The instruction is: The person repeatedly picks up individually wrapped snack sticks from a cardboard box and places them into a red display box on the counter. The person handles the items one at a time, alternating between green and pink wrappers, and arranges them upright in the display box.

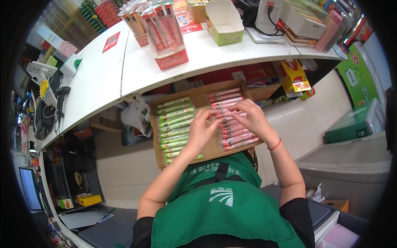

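Note:
A shallow cardboard tray (204,142) lies in front of me below the counter. Green-capped candy tubes (176,121) in clear wrap fill its left side, and pink tubes with red caps (237,136) lie in a stack on its right. My left hand (203,127) is over the middle of the tray, thumb and fingers curled near the red caps. My right hand (249,116) hovers over the pink tubes, its thumb and forefinger close together. Whether either hand's fingertips pinch a tube or its wrap cannot be made out.
On the white counter (102,68) stand a red display box (173,59) of upright pink tubes, an open green box (225,34) and a black cable (273,28). A barcode scanner (62,97) is at the left. A yellow box (296,76) projects from the shelf under the counter.

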A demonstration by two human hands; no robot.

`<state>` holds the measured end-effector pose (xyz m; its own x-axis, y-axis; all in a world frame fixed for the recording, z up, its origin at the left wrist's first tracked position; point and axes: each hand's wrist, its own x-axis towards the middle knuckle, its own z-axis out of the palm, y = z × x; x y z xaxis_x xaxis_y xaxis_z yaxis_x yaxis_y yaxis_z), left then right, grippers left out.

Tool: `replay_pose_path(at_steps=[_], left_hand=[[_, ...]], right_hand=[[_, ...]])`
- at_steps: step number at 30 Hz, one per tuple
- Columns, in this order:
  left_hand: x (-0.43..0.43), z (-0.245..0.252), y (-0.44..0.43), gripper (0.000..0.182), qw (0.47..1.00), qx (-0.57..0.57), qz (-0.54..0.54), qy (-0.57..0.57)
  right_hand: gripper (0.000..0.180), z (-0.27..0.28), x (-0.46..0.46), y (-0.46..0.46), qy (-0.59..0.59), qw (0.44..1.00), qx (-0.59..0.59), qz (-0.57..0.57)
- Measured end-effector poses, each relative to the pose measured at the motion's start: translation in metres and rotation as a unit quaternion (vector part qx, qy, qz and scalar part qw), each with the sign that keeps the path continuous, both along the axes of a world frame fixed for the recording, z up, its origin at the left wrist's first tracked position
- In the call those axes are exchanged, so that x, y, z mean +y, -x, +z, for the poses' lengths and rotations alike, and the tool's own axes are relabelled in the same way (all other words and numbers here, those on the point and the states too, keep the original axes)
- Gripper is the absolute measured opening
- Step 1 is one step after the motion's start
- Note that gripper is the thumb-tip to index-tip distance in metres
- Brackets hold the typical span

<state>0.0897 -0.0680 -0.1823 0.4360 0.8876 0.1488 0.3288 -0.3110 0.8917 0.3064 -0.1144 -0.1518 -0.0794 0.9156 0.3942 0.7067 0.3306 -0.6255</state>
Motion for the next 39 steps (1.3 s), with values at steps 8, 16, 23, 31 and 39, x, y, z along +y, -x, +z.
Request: replay_pose_path(at_steps=[8,16,23,31,39], left_hand=[[0.014,0.046,0.009,0.027,0.999,-0.026,0.020,-0.036],[0.033,0.083,0.018,0.029,0.995,-0.089,0.029,-0.040],[0.050,0.108,0.025,0.028,0.992,-0.109,0.040,-0.056],[0.071,0.126,0.031,0.027,0.985,-0.136,0.049,-0.096],[0.095,0.148,0.033,0.025,0.975,-0.154,0.075,-0.138]], right_hand=[[0.016,0.028,0.023,0.019,-0.009,0.999,0.041,0.018],[0.017,0.064,0.047,0.037,-0.032,0.994,0.095,0.035],[0.018,0.083,0.072,0.052,-0.078,0.990,0.111,0.049],[0.016,0.107,0.099,0.062,-0.116,0.983,0.137,0.050],[0.017,0.125,0.127,0.073,-0.131,0.976,0.163,0.065]])
